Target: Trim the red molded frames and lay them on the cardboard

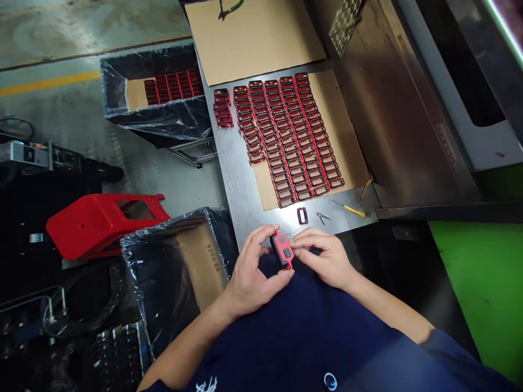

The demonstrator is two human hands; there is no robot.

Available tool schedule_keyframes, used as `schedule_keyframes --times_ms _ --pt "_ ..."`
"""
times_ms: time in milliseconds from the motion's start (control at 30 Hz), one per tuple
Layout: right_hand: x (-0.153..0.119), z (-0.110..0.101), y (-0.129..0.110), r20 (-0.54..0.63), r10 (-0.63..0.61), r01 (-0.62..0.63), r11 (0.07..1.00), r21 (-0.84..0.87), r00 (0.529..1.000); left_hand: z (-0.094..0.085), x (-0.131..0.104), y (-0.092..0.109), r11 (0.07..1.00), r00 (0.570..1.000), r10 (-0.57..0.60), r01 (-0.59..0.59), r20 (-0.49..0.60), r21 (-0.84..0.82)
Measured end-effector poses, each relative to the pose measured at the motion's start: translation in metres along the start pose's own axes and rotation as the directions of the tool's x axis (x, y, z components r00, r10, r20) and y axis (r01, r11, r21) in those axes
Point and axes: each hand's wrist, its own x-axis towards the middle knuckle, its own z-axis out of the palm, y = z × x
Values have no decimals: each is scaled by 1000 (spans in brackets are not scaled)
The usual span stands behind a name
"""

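Note:
A small red and black plastic housing (pixel 283 249) is gripped in my left hand (pixel 249 275), between the fingertips at its far end and the thumb at its near end. Its red face has a round mark and a dark rectangle. My right hand (pixel 327 256) is closed in a pinch at the right edge of the housing; what sits between its fingertips is hidden. Just beyond my hands, a single dark frame (pixel 302 215), small pliers (pixel 323 218) and a yellow-handled tool (pixel 353 210) lie on the metal table (pixel 241 198).
Rows of red and black housings (pixel 286 139) cover a cardboard sheet (pixel 351 147). Plastic-lined bins stand left of the table: one bin (pixel 159 122) holds similar parts, another bin (pixel 141 261) contains cardboard. Green-handled cutters (pixel 231 10) lie at the back. A metal machine panel (pixel 379 98) rises at right.

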Motion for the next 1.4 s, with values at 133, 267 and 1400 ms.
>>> schedule_keyframes --times_ms 133,267,1400 --pt "-3 -1 -8 7 172 -172 981 88 985 -1 -1 -4 992 993 118 -118 8 54" --pt "-6 0 -12 73 293 -302 936 180 953 -2 -5 -12 987 988 153 -155 33 53" --pt "4 7 -8 205 369 -421 820 387 907 -1 3 -19 910 949 310 -312 55 273"
